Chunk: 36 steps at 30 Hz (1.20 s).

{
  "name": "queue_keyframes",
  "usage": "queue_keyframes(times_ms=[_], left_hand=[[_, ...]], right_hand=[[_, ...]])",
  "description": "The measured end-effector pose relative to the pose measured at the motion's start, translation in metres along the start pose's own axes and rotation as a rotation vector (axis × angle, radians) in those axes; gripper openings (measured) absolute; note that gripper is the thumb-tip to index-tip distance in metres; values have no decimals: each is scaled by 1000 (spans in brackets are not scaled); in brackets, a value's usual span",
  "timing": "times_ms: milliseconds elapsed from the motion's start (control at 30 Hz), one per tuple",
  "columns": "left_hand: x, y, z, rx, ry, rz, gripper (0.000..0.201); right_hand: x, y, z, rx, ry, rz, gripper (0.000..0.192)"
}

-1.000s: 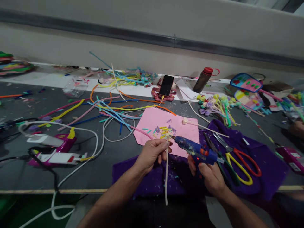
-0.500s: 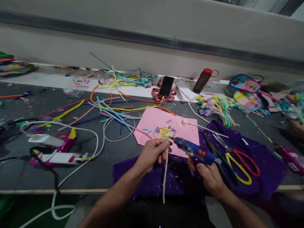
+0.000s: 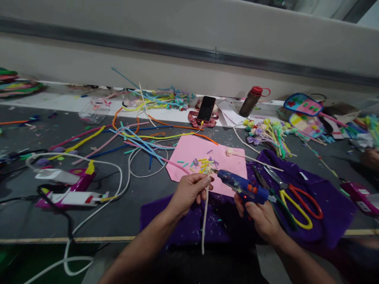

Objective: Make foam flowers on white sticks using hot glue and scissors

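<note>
My left hand (image 3: 194,191) pinches a white fuzzy stem (image 3: 204,221) near its top, and the rest of the stem hangs down toward me. In my right hand (image 3: 259,217) is a blue hot glue gun (image 3: 242,185), its nozzle pointing left at the top of the stem. The fingertips partly hide that top end. Just beyond lie short yellow, purple and teal cut pieces (image 3: 204,163) on a pink sheet (image 3: 183,152). Another white stem (image 3: 257,159) with a knobby cream end rests across the sheet's right side.
Scissors with red and yellow handles (image 3: 306,205) and green-handled pliers (image 3: 286,209) lie on purple cloth (image 3: 334,205) at right. Magenta power strips (image 3: 79,181) with white cables stand left. Behind are a phone (image 3: 206,108), a bottle (image 3: 250,102) and bundled fuzzy flowers (image 3: 269,134).
Both hands hold nearly the same pose, the glue gun's nozzle still at the stem's top. The whole view has shifted slightly.
</note>
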State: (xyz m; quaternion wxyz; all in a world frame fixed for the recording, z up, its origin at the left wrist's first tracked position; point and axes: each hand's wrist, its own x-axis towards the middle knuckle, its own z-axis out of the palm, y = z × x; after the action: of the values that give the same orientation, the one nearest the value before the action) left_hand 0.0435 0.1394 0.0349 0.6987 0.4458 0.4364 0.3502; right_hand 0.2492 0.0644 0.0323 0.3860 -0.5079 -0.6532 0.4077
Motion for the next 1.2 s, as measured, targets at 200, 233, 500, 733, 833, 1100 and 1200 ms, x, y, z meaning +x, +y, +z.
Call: queue_keyframes(times_ms=[200,233,500,733,833,1100,1200], left_hand=[[0,1,0,2,4,4,33],[0,1,-1,-2,6,1,32],[0,0,0,12,14,2,32],[0,8,-7,-65,84,32,30],[0,13,-12,-116,135,40,29],[-3,19,-20,-137,129,4,27],[-2,30,-24,-140,90,-28,27]], right_hand=[[-5,-1,0,-38,-34,21,38],[-5,-2,-1,-43,-42,19,38],[-2,-5,1,-48,-19,-19,33],[-8,-4,-17,-169,-59,-82,24],[-1,-1,-31,-449,-8,-148,18],[13,19,-29,-971,-48,-117,39],[14,7,-34,-996,-63,-165,40]])
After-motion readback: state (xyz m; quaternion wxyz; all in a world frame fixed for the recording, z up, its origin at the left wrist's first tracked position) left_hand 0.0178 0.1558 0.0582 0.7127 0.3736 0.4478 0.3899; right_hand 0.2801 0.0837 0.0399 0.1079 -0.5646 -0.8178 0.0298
